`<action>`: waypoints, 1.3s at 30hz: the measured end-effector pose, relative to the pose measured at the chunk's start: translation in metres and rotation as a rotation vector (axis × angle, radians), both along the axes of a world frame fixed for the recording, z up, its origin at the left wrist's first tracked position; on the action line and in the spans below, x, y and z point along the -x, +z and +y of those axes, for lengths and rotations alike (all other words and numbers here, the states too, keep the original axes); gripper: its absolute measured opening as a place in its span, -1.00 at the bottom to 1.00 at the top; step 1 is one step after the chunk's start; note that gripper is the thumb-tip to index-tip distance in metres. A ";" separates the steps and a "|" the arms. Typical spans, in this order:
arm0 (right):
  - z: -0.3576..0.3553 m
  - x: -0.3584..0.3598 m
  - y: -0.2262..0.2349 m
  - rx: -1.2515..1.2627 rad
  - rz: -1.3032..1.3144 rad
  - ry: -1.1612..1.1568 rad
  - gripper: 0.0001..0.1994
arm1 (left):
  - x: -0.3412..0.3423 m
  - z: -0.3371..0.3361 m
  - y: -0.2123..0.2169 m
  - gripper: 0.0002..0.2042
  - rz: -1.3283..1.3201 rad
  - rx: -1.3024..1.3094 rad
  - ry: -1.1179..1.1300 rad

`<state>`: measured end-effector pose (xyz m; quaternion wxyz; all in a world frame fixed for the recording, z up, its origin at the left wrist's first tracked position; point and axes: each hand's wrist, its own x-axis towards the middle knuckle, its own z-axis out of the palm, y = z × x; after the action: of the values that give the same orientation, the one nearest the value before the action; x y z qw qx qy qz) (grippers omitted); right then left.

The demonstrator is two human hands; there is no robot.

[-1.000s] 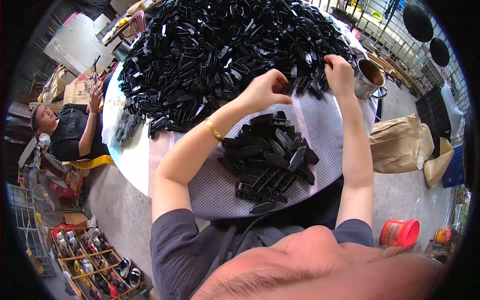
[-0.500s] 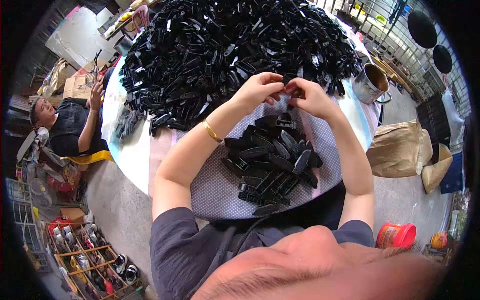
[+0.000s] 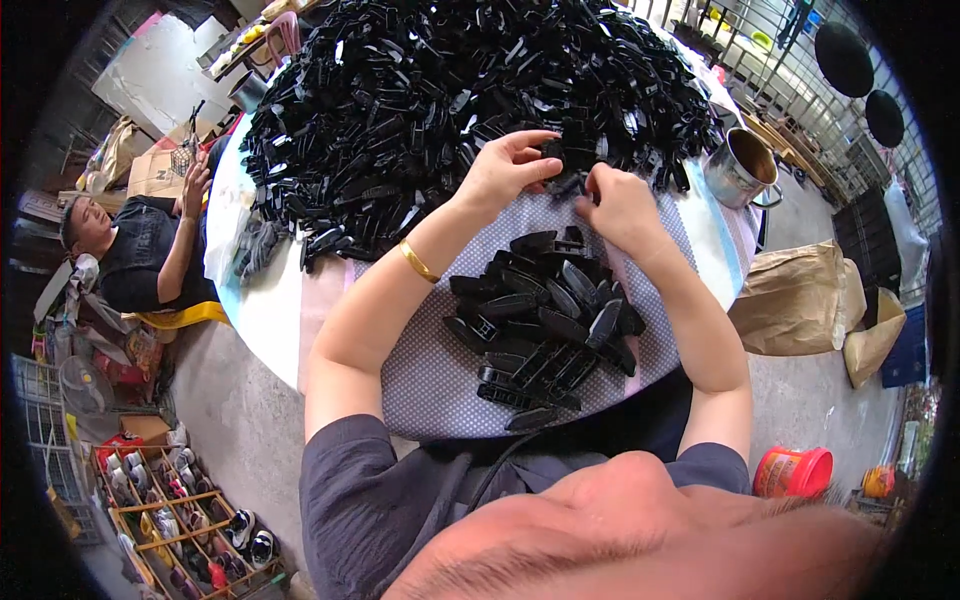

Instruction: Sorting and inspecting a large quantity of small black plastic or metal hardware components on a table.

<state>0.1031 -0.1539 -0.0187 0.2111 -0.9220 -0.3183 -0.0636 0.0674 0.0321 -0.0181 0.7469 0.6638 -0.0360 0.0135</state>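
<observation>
A large heap of glossy black plastic parts (image 3: 400, 110) covers the far side of the round table. At its near edge my left hand (image 3: 503, 175), with a gold bangle on the wrist, pinches a small black plastic part (image 3: 552, 150) between thumb and fingers. My right hand (image 3: 625, 208) is just to the right, its fingers curled and closed by the heap's edge. Whatever they hold is mostly hidden; a dark piece shows beside the fingertips. Between my forearms lies a smaller pile of long black plastic parts (image 3: 545, 320) on the dotted cloth (image 3: 420, 370).
A metal mug (image 3: 735, 175) stands at the table's right edge. Brown paper sacks (image 3: 795, 300) and a red tub (image 3: 792, 470) are on the floor to the right. Another person (image 3: 140, 250) sits at the left, near a shoe rack (image 3: 190, 530) on the floor.
My hands were close together and have drawn apart. The left shifted slightly left with the black part; the right moved a little down and right, toward me.
</observation>
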 end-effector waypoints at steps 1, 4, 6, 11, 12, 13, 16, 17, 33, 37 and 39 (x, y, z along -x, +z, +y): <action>-0.003 -0.003 0.001 -0.001 -0.002 0.001 -0.69 | 0.001 -0.001 0.000 -0.61 -0.002 -0.001 0.001; -0.006 -0.006 0.012 -0.619 0.239 0.121 -0.67 | 0.002 -0.002 0.000 -0.68 -0.034 -0.033 0.020; -0.003 -0.001 0.012 -0.647 0.255 0.197 -0.68 | 0.004 -0.004 0.002 -0.70 -0.036 -0.044 0.039; 0.002 0.006 0.010 -0.672 0.196 0.272 -0.71 | 0.002 -0.001 0.002 -0.70 -0.026 -0.022 0.049; 0.002 0.006 0.011 -0.673 0.197 0.274 -0.71 | 0.003 -0.001 0.003 -0.70 -0.036 -0.020 0.029; 0.002 0.005 0.012 -0.695 0.190 0.274 -0.71 | 0.003 -0.001 0.005 -0.70 -0.046 -0.018 0.008; -0.001 0.002 0.011 -0.666 0.147 0.272 -0.72 | 0.004 -0.002 0.009 -0.68 -0.025 -0.004 0.015; -0.002 0.001 0.010 -0.615 0.112 0.269 -0.71 | 0.003 -0.002 0.008 -0.68 -0.026 -0.003 0.014; 0.011 0.003 0.000 -0.735 0.198 0.143 -0.77 | 0.007 -0.016 0.009 -0.77 -0.150 0.062 0.040; 0.008 0.000 -0.004 -0.686 0.340 0.290 -0.77 | 0.008 -0.016 0.010 -0.79 -0.190 0.025 0.013; 0.007 0.004 0.001 -0.634 0.112 0.265 -0.78 | 0.010 -0.017 0.012 -0.79 -0.199 0.038 0.012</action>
<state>0.0987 -0.1465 -0.0178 0.5106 -0.7632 -0.3877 -0.0808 0.0570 0.0155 -0.0065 0.7520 0.6451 -0.1058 0.0846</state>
